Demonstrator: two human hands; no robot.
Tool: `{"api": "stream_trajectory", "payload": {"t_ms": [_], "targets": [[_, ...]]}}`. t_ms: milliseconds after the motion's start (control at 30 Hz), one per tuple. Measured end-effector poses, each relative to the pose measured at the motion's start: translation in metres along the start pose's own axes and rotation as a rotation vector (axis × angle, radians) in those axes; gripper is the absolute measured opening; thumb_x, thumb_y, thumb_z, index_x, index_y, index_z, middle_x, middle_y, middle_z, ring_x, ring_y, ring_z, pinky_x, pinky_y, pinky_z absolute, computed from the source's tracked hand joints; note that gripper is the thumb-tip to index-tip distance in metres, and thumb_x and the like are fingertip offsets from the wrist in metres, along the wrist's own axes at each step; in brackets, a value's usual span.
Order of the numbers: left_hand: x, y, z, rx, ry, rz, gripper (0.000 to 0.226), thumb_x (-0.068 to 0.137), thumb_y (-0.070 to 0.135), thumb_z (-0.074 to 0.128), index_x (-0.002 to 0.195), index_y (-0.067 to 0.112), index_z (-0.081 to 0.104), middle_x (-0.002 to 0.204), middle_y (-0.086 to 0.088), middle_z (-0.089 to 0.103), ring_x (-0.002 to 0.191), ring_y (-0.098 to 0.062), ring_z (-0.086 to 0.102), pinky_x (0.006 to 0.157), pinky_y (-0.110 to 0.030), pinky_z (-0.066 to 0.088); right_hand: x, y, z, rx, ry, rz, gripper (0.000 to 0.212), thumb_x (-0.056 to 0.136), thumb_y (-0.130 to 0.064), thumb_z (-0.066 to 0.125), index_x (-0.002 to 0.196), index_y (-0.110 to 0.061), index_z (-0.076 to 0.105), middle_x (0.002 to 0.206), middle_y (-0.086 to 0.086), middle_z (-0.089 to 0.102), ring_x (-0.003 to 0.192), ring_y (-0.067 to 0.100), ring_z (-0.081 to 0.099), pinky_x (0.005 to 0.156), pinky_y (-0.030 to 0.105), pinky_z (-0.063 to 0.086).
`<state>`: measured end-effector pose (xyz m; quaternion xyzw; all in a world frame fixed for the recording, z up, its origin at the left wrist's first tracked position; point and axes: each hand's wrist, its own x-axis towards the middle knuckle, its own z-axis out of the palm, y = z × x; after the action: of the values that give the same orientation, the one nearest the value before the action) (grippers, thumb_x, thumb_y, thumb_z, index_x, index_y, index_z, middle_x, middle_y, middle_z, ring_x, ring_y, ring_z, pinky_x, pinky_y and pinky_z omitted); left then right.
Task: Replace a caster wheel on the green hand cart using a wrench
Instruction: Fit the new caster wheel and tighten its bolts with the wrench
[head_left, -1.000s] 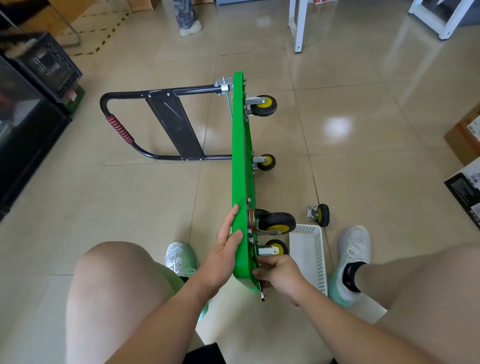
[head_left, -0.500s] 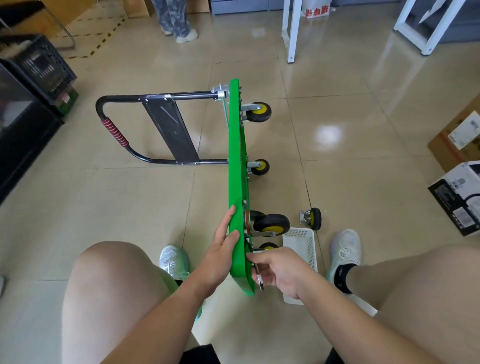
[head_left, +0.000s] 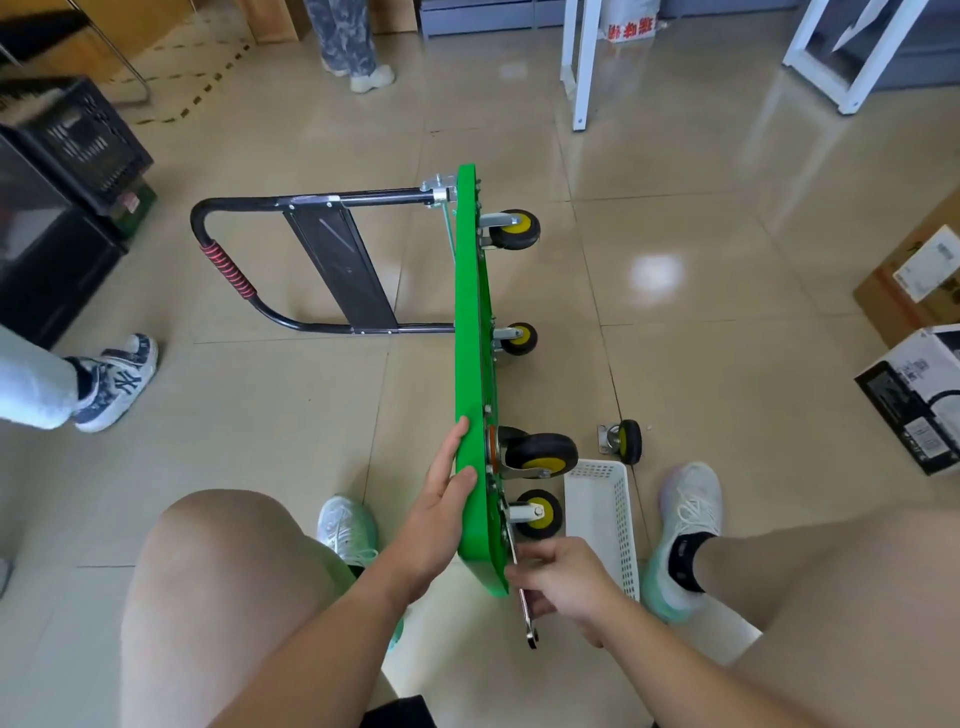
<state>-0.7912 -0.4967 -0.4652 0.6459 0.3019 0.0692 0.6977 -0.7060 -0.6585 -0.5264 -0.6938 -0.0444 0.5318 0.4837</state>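
Cart (head_left: 470, 374) stands on edge on floor; left hand (head_left: 441, 499) braces deck, right hand (head_left: 563, 582) grips wrench (head_left: 524, 603) at nearest caster (head_left: 537, 514). Seat wrench squarely, turn steadily.

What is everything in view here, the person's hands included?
green hand cart deck: one, green, standing on edge, centre floor
black tubular cart handle: one, black with red grip, left of deck
mounted caster wheels: four, black with yellow hubs, deck's right face
loose caster wheel: one, black and yellow, floor right of deck
white perforated plastic basket: one, white, floor right of deck
silver metal wrench: one, silver, in right hand
black plastic crate: one, black, far left
cardboard boxes: two, brown and black-white, right edge
bystanders' legs: two people, left edge and top
own white shoes: two, white, either side of deck
left hand: one, rests on deck's left face
right hand: one, grips wrench
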Motion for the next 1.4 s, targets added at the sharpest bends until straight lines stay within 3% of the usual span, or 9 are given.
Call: {"api": "stream_trajectory", "payload": {"t_ms": [67, 167, 267, 400, 633, 800, 1100, 1267, 1400], "targets": [[0.000, 0.000, -0.001, -0.006, -0.010, -0.003, 0.051, 0.106, 0.040, 0.041, 0.143, 0.075, 0.033, 0.161, 0.019, 0.041, 0.145, -0.012, 0.047, 0.123, -0.047, 0.037, 0.006, 0.002, 0.002, 0.008, 0.008, -0.032, 0.024, 0.086, -0.006, 0.076, 0.108, -0.018, 0.077, 0.090, 0.010, 0.079, 0.080, 0.035, 0.075, 0.072, 0.043, 0.064], [-0.001, 0.002, -0.002, -0.016, -0.020, -0.013, 0.050, 0.105, 0.044, 0.042, 0.142, 0.076, 0.033, 0.162, 0.017, 0.040, 0.145, -0.015, 0.047, 0.122, -0.048, 0.038, 0.014, 0.001, 0.005, 0.009, 0.000, -0.059, 0.024, 0.086, -0.005, 0.077, 0.099, -0.026, 0.076, 0.095, 0.003, 0.080, 0.087, 0.030, 0.076, 0.077, 0.044, 0.064], [-0.001, 0.002, -0.001, -0.022, -0.025, -0.021, 0.051, 0.113, 0.034, 0.038, 0.141, 0.077, 0.033, 0.163, 0.012, 0.040, 0.146, -0.019, 0.047, 0.122, -0.049, 0.038, 0.024, -0.001, 0.006, 0.033, -0.022, -0.066, 0.030, 0.088, -0.002, 0.075, 0.115, -0.012, 0.075, 0.102, 0.003, 0.079, 0.091, 0.025, 0.077, 0.077, 0.037, 0.062], [-0.001, 0.002, -0.002, -0.022, -0.017, -0.025, 0.054, 0.114, 0.029, 0.036, 0.140, 0.077, 0.034, 0.163, 0.012, 0.040, 0.147, -0.020, 0.045, 0.123, -0.049, 0.036, 0.032, -0.002, 0.008, 0.037, -0.024, -0.059, 0.038, 0.086, -0.002, 0.077, 0.123, -0.006, 0.071, 0.111, 0.006, 0.077, 0.098, 0.028, 0.075, 0.091, 0.048, 0.060], [0.000, 0.000, -0.003, -0.009, -0.022, -0.013, 0.053, 0.114, 0.032, 0.037, 0.142, 0.076, 0.032, 0.163, 0.014, 0.039, 0.148, -0.017, 0.044, 0.124, -0.048, 0.035, 0.017, -0.015, 0.009, -0.012, -0.019, -0.041, 0.023, 0.087, -0.008, 0.076, 0.110, -0.012, 0.075, 0.087, 0.012, 0.079, 0.079, 0.035, 0.076, 0.070, 0.043, 0.064], [0.000, 0.000, -0.002, 0.006, -0.014, -0.001, 0.052, 0.113, 0.034, 0.039, 0.142, 0.076, 0.032, 0.162, 0.016, 0.040, 0.146, -0.012, 0.045, 0.124, -0.045, 0.034, -0.002, -0.051, 0.009, 0.383, -0.117, 0.093, 0.011, 0.090, -0.008, 0.073, 0.090, 0.002, 0.072, 0.070, 0.012, 0.071, 0.051, 0.019, 0.065, 0.044, 0.025, 0.051], [0.000, -0.002, -0.003, 0.009, -0.016, 0.000, 0.051, 0.113, 0.035, 0.038, 0.143, 0.076, 0.031, 0.164, 0.013, 0.039, 0.147, -0.018, 0.045, 0.124, -0.048, 0.034, -0.011, -0.056, -0.005, 0.284, -0.169, 0.119, 0.015, 0.092, -0.012, 0.070, 0.093, 0.003, 0.066, 0.064, 0.012, 0.064, 0.048, 0.020, 0.059, 0.041, 0.024, 0.047], [0.001, -0.003, -0.002, -0.015, -0.024, 0.008, 0.050, 0.105, 0.045, 0.042, 0.144, 0.075, 0.032, 0.164, 0.016, 0.037, 0.150, -0.020, 0.041, 0.125, -0.050, 0.032, -0.009, -0.020, -0.009, 0.167, -0.067, 0.086, 0.019, 0.090, -0.007, 0.075, 0.105, 0.004, 0.070, 0.082, 0.018, 0.074, 0.067, 0.031, 0.072, 0.059, 0.034, 0.059], [0.001, -0.003, -0.001, -0.010, -0.025, 0.002, 0.052, 0.101, 0.048, 0.043, 0.144, 0.075, 0.031, 0.164, 0.016, 0.038, 0.150, -0.020, 0.042, 0.125, -0.051, 0.032, 0.002, -0.002, -0.006, 0.089, -0.022, 0.032, 0.026, 0.089, -0.004, 0.074, 0.115, -0.004, 0.072, 0.093, 0.015, 0.078, 0.075, 0.028, 0.075, 0.067, 0.036, 0.061]]}}
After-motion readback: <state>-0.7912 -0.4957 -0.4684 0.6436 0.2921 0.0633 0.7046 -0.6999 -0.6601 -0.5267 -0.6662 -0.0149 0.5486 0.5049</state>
